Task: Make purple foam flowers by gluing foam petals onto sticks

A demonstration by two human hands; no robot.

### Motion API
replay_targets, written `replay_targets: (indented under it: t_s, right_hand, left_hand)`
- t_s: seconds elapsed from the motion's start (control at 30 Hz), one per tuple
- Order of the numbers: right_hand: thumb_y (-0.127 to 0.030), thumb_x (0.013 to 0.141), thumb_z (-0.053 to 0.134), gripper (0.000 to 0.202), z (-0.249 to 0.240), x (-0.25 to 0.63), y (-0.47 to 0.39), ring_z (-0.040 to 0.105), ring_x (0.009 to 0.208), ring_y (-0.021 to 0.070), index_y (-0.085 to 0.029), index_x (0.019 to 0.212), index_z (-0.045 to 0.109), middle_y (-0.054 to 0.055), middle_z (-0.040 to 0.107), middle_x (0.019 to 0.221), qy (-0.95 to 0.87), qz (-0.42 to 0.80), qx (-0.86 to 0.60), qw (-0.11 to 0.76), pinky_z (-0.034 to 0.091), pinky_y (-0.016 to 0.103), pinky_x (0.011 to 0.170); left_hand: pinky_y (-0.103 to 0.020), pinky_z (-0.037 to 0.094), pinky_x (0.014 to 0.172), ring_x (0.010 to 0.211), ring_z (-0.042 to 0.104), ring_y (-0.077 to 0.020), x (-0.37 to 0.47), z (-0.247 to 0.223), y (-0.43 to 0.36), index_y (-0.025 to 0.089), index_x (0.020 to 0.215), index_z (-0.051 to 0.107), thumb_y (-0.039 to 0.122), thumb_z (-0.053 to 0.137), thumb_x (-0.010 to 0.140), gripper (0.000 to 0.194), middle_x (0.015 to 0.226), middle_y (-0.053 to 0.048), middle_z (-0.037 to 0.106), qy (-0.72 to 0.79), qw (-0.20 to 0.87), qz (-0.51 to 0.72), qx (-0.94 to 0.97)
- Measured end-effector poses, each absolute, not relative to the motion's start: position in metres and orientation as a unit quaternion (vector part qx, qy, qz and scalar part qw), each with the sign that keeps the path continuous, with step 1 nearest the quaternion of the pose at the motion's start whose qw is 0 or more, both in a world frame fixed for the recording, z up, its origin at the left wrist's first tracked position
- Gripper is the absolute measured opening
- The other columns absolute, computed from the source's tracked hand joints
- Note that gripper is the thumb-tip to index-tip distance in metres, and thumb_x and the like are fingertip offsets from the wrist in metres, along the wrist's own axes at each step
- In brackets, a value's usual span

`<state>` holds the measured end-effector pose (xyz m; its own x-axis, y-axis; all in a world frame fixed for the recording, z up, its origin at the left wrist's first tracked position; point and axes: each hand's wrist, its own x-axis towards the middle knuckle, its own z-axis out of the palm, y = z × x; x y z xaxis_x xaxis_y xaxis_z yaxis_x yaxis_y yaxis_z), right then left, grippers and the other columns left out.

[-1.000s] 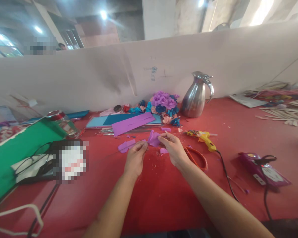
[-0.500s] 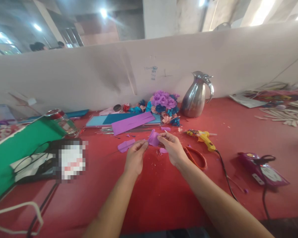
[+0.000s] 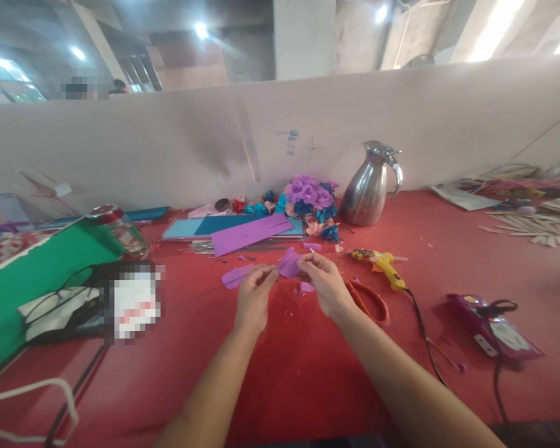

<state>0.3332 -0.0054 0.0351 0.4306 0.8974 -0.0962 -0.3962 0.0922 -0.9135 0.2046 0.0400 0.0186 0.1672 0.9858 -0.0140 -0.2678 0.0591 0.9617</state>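
both hands meet over the red worktop [image 3: 289, 392], with a purple piece [image 3: 289, 265] held up between them. the left hand [image 3: 254, 295] is pinched narrow, thumb to finger, at the piece's left edge; whether it also grips a stem there is too small to tell. the right hand [image 3: 326, 283] pinches the right edge between thumb and fingers.

flat petals [image 3: 236, 277] lie just left of the left hand, and a small scrap [image 3: 307, 287] lies between the hands, near the right one. scissors [image 3: 376, 305] show their red handles beside the right wrist, partly hidden by it. a yellow glue gun [image 3: 385, 267] lies further right, its cord running toward the near edge.

beyond the hands, a purple strip [image 3: 252, 234] lies aslant on blue sheets [image 3: 181, 229]. a bunch of flowers [image 3: 307, 194], purple on top, sits behind, and a steel jug [image 3: 366, 190] stands upright just to its right.
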Motion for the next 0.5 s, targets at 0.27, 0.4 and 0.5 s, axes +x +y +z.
replay_targets:
  t_s: [0.27, 0.4, 0.5]
  right_hand:
    - [-0.033, 0.058, 0.072, 0.02, 0.0354, 0.3331, -0.006, 0.059, 0.061, 0.0134, -0.021, 0.065, 0.057, -0.001, 0.064, 0.064, -0.266, 0.456, -0.491, 0.693, 0.046, 0.026, 0.063]
    - [-0.035, 0.061, 0.071, 0.02, 0.038, 0.3328, -0.0073, 0.059, 0.063, 0.0145, -0.019, 0.072, 0.064, 0.002, 0.068, 0.07, -0.294, 0.46, -0.507, 0.667, 0.044, 0.025, 0.058]
    - [-0.038, 0.06, 0.073, 0.025, 0.0385, 0.3338, -0.0073, 0.059, 0.062, 0.0151, -0.018, 0.074, 0.067, 0.003, 0.069, 0.069, -0.313, 0.468, -0.504, 0.656, 0.043, 0.025, 0.056]
  left_hand:
    - [-0.025, 0.041, 0.075, 0.076, 0.055, -0.0135, 0.2045, 0.0182, 0.039, 0.018, 0.075, 0.072, 0.027, 0.073, 0.069, 0.011, 0.08, -0.001, 0.061, 0.39, 0.543, 0.524, 0.527]
    - [-0.025, 0.041, 0.075, 0.078, 0.054, -0.014, 0.2035, 0.0174, 0.0378, 0.02, 0.078, 0.073, 0.029, 0.071, 0.073, 0.011, 0.084, -0.001, 0.059, 0.392, 0.506, 0.518, 0.568]
    - [-0.024, 0.041, 0.073, 0.077, 0.053, -0.014, 0.2033, 0.016, 0.037, 0.02, 0.08, 0.073, 0.029, 0.07, 0.075, 0.01, 0.086, -0.001, 0.057, 0.382, 0.493, 0.512, 0.591]
